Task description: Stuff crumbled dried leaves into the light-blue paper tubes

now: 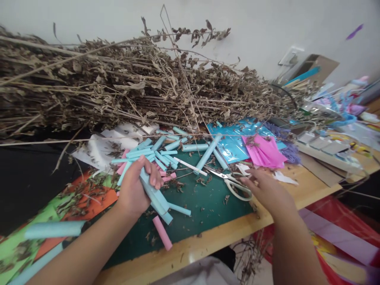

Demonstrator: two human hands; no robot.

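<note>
Forearms come in from the bottom edge, both bare, over the wooden table edge [208,241] and the green cutting mat [204,206]. Just below the left hand [133,190] a loose pink paper tube [162,232] lies on the mat, close to the table's lip.

That left hand is closed around a bundle of light-blue paper tubes [156,196], fingers wrapped over the top, the ends poking out toward the person. Several tubes sit unevenly in the fist, so I judge one could slide out and roll off the near edge if the grip slackens.

Off to the right, the right hand [267,190] lies flat and open, holding nothing, its fingertips at the handle of the white-handled scissors [233,181]; whether they actually touch it I cannot tell. The blades point away toward the left hand, and a careless grab could catch a finger or sweep the scattered leaf crumbs around.

Beyond the left hand's knuckles lies the pile of loose blue tubes [166,152], with a white stick [190,166] among them. Past the right hand sit pink paper sheets [264,152] on blue foil [231,138]. Farthest back, a big heap of dried branches [133,87] overhangs the tubes; brittle bits could drop onto the work or snag a reaching sleeve.
</note>
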